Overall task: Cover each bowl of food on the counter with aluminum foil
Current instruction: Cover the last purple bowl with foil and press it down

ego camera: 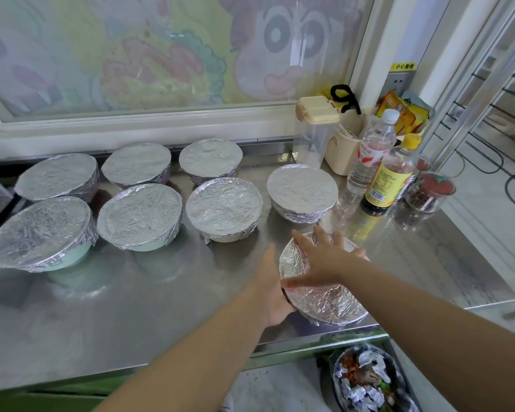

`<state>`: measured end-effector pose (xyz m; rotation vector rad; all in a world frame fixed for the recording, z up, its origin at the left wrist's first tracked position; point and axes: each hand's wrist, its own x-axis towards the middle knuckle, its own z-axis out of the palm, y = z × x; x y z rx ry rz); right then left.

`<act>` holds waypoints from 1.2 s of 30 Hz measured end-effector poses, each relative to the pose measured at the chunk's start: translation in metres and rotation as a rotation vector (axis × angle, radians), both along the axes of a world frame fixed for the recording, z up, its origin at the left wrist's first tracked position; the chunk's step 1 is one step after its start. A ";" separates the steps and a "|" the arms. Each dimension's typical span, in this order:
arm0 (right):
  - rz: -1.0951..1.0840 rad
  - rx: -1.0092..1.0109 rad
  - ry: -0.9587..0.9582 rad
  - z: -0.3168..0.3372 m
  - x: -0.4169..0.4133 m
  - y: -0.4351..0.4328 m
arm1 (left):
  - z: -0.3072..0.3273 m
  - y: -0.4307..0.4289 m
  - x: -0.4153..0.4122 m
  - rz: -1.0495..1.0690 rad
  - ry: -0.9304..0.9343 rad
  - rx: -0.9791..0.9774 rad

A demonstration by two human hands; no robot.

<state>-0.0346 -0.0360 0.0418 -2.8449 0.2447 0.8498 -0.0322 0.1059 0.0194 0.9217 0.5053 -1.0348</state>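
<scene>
A foil-covered bowl (329, 301) sits near the front edge of the steel counter (149, 307). My right hand (321, 257) lies flat on top of its foil with fingers spread. My left hand (275, 301) cups the bowl's left side, fingers hidden beneath the rim. Several more foil-covered bowls stand behind: one at the right (302, 191), three in a middle row (224, 208) (139, 215) (40, 233), and three at the back (210, 160) (136, 166) (57, 176).
At the back right stand a clear canister with a cream lid (314, 132), a water bottle (369, 153), a dark sauce bottle (390, 176) and a small jar (428, 193). A bin with foil scraps (369, 379) sits below the counter's front edge.
</scene>
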 end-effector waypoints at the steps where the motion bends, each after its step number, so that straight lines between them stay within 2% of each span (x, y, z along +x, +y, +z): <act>1: 0.000 0.001 -0.003 -0.001 0.000 0.000 | -0.005 0.001 0.007 -0.064 -0.016 0.014; 4: -0.002 0.001 -0.012 -0.004 0.000 0.000 | -0.027 0.004 0.028 -0.246 -0.049 0.004; 7: -0.003 -0.003 -0.013 -0.005 -0.001 0.000 | -0.024 0.006 0.037 -0.339 -0.061 -0.024; 10: -0.007 -0.009 -0.015 -0.005 -0.001 0.001 | -0.058 0.000 0.055 -0.406 -0.041 0.059; 13: -0.018 -0.018 -0.018 -0.005 -0.001 0.002 | -0.092 -0.006 0.074 -0.364 0.005 0.040; 18: -0.109 -0.063 -0.021 -0.002 -0.001 0.008 | -0.003 0.007 0.049 -0.270 -0.042 0.152; 21: -0.123 -0.184 -0.018 0.004 0.001 0.008 | -0.008 0.008 0.053 -0.152 -0.158 0.235; 24: -0.074 -0.271 0.000 0.013 0.003 -0.004 | -0.012 0.009 0.057 0.009 -0.179 0.151; 26: -0.055 -0.242 0.027 0.016 0.005 -0.010 | -0.012 0.006 0.058 0.070 -0.233 0.139; 31: -0.022 -0.023 0.050 0.005 -0.001 -0.008 | -0.016 -0.010 0.048 -0.003 -0.332 0.125; 36: -0.028 -0.046 0.003 0.001 -0.005 -0.005 | -0.025 -0.013 0.050 -0.080 -0.333 0.056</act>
